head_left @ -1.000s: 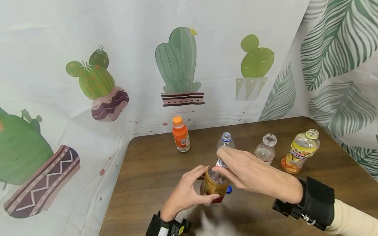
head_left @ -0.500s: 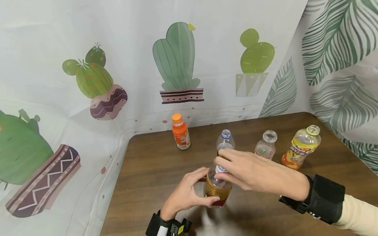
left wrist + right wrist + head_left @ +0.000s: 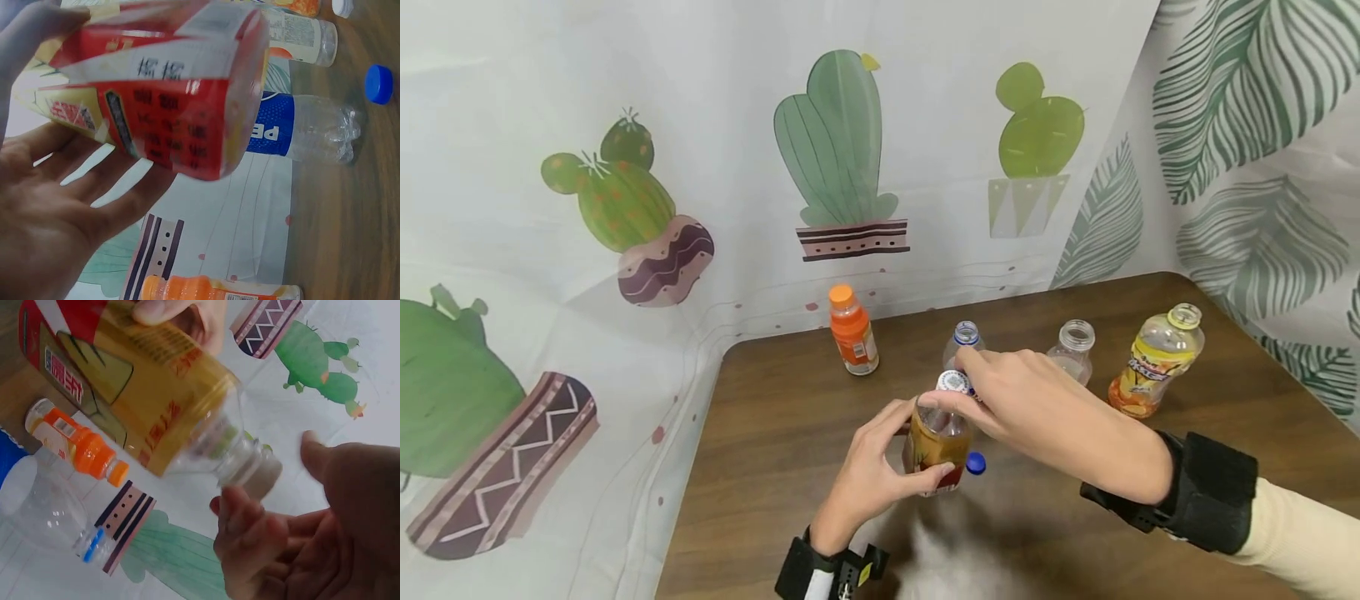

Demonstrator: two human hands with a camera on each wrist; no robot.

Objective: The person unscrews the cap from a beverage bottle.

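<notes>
My left hand (image 3: 867, 479) grips a plastic bottle (image 3: 938, 462) with a yellow and red label, thumb on the near side, holding it above the table. A white cap (image 3: 953, 381) sits on the bottle's neck. Around this cap is my right hand (image 3: 1033, 412). In the right wrist view a fingertip of the right hand (image 3: 284, 544) touches the cap (image 3: 257, 475), while the thumb stands apart from it. The left wrist view shows the red lower part of the bottle (image 3: 181, 94) across the fingers of the left hand (image 3: 69, 206).
On the brown table (image 3: 775, 442) stand an orange-capped bottle (image 3: 854, 337), a capless clear bottle (image 3: 962, 340) with a blue neck ring, another clear bottle (image 3: 1075, 354) and a yellow-labelled bottle (image 3: 1153, 367). A blue cap (image 3: 976, 463) lies behind the held bottle. A white cap (image 3: 342, 7) lies farther off.
My right thumb and fingers have spread from the white cap, and its top now shows. The left hand keeps its grip on the bottle. The blue cap has come back into sight.
</notes>
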